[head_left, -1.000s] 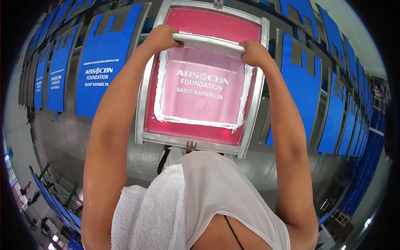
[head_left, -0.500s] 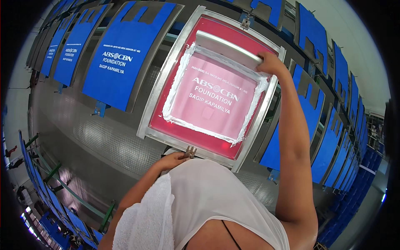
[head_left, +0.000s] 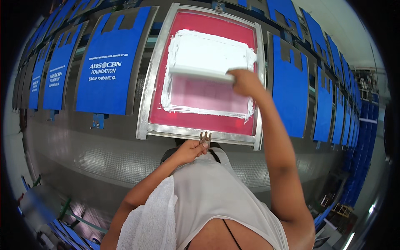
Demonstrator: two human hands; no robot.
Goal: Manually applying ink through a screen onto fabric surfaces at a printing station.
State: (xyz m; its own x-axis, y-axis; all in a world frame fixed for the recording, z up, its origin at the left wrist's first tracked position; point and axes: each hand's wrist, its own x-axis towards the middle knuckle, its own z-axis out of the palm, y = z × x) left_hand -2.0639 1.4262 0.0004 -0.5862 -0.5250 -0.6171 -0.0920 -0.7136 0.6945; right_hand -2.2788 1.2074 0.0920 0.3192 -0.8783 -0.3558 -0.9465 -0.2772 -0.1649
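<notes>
A screen-printing frame (head_left: 143, 116) with a silver metal border and red mesh (head_left: 175, 123) lies in front of me. Thick white ink (head_left: 216, 48) coats the upper part of its pale window. My right hand (head_left: 243, 85) grips the right end of a long squeegee (head_left: 200, 75), blurred, lying across the middle of the screen. My left hand (head_left: 193, 150) holds the pronged metal catch (head_left: 205, 136) at the middle of the frame's lower edge. A white towel (head_left: 146, 212) hangs at the left of my chest.
Blue panels on grey boards (head_left: 100, 96) line both sides in a long row, some with white printing, the right ones (head_left: 289, 96) plain. More boards stand along the top. A metal floor (head_left: 83, 150) lies below, with racks (head_left: 66, 216) at lower left and stacked blue items (head_left: 366, 129) at far right.
My left hand has left the squeegee for the lower catch. My right hand has drawn the squeegee toward me, and white ink now covers the upper window and hides the lettering.
</notes>
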